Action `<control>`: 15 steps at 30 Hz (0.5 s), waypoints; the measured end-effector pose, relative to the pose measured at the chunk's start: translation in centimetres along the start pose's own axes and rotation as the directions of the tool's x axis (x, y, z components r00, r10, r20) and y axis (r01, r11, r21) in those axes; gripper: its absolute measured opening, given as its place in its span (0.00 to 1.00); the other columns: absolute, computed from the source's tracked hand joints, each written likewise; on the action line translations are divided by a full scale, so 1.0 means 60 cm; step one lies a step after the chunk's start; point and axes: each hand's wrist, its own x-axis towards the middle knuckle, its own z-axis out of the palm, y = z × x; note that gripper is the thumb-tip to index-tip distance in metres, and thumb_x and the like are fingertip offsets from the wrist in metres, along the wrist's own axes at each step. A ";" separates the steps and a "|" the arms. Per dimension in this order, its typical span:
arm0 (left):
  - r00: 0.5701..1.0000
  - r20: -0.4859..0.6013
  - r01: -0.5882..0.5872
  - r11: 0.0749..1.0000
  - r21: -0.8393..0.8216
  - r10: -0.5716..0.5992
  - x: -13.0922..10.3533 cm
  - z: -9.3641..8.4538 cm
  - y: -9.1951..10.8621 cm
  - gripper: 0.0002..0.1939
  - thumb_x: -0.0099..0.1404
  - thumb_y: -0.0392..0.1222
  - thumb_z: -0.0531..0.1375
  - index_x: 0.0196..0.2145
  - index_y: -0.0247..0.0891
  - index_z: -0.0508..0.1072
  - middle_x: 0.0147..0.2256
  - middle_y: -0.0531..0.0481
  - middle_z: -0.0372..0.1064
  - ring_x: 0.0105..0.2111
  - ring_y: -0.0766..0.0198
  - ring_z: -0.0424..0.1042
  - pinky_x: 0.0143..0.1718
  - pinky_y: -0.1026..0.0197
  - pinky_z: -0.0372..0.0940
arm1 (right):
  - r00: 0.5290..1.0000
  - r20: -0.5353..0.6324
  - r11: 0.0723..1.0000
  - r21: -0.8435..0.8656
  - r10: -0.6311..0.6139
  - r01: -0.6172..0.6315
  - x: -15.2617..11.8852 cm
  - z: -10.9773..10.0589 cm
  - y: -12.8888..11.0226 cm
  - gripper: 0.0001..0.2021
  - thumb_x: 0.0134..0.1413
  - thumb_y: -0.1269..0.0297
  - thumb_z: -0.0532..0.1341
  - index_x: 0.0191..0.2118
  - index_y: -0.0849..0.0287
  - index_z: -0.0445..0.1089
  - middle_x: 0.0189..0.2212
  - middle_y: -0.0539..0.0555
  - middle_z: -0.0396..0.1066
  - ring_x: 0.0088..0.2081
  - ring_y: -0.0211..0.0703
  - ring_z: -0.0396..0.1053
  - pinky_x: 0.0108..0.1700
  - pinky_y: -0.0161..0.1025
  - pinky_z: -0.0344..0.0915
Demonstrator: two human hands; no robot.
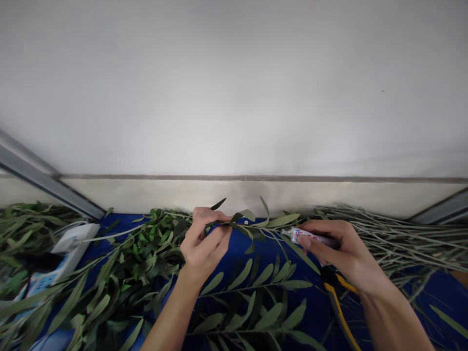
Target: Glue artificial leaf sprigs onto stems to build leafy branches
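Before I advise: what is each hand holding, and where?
Left hand: green leafy sprig, pinched by its stem. Right hand: white printed tube, gripped around its body, nozzle end free.

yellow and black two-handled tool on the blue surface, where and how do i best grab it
Probably by the long left handle, coming from the near side: it curves towards you in plain view, while the other handle disappears behind your right hand and wrist.
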 end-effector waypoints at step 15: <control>1.000 -0.024 -0.013 1.000 -0.011 0.013 -0.002 0.002 0.002 0.14 0.60 0.19 0.65 0.29 0.38 0.70 0.37 0.45 0.70 0.32 0.59 0.73 0.27 0.53 0.65 | 1.000 0.007 0.998 0.057 0.013 -0.013 0.002 -0.002 0.014 0.16 0.52 0.49 0.73 0.26 0.58 0.81 0.19 0.51 0.69 0.21 0.35 0.53 0.24 0.38 0.44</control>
